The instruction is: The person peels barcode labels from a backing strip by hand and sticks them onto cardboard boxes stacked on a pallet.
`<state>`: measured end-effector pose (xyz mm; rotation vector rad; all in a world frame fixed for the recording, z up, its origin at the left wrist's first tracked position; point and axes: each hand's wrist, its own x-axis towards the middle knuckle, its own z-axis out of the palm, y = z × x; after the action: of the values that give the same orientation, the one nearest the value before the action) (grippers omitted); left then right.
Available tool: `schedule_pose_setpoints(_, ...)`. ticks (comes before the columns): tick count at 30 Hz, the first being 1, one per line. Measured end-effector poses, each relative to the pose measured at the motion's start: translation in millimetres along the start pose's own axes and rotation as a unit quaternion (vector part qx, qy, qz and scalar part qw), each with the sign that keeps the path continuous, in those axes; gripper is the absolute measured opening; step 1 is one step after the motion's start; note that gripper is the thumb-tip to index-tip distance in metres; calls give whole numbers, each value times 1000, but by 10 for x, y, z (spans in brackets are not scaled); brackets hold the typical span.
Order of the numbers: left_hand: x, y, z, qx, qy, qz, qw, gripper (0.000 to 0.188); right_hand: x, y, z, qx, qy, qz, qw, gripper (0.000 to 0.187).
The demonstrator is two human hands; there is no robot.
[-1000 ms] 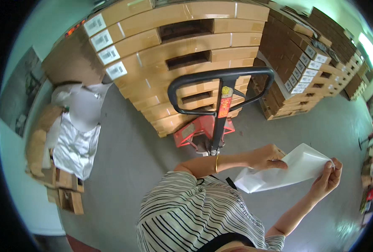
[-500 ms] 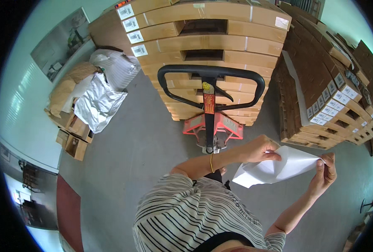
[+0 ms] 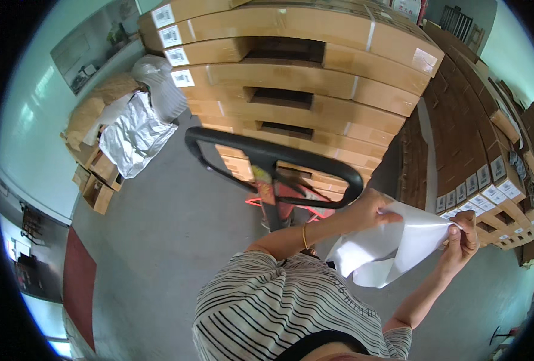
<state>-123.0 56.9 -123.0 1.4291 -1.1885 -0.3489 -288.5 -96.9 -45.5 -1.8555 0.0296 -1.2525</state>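
Observation:
Both of my hands pinch a white sheet of paper (image 3: 420, 240) that hangs curled and partly folded over in front of my body. My left hand (image 3: 372, 210) grips its upper left edge, the thumb lying on top. At the sheet's far right corner, my right hand (image 3: 462, 234) squeezes it between thumb and fingers. Just beyond my left forearm stands the black loop handle (image 3: 279, 157) of a red pallet jack (image 3: 285, 210). Neither hand touches the handle. What may be written on the paper cannot be made out.
Ahead rises a tall stack of flat cardboard boxes (image 3: 315, 78) at the pallet jack. More stacked cartons (image 3: 459, 144) line the right side. At the left, a silver foil sheet (image 3: 135, 135) and wrapping lie over wooden crates (image 3: 101, 186). A dark red mat (image 3: 79, 283) lies at lower left.
The box stack and jack handle now appear nearer, with the handle tilted and lower in view. The paper has opened out and droops further, still between both hands.

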Motion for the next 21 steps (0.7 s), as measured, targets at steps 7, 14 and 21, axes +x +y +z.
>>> schedule_pose_setpoints(7,493,-365,44,-43,194,66,978,27,534,1024,-45,260,-211,116,935,90)
schedule_pose_setpoints(14,865,-419,118,57,230,59,970,23,1008,1381,52,113,-335,244,903,51)
schedule_pose_setpoints(21,1323,-554,362,30,236,26,971,25,1332,2009,7,217,-305,234,897,21)
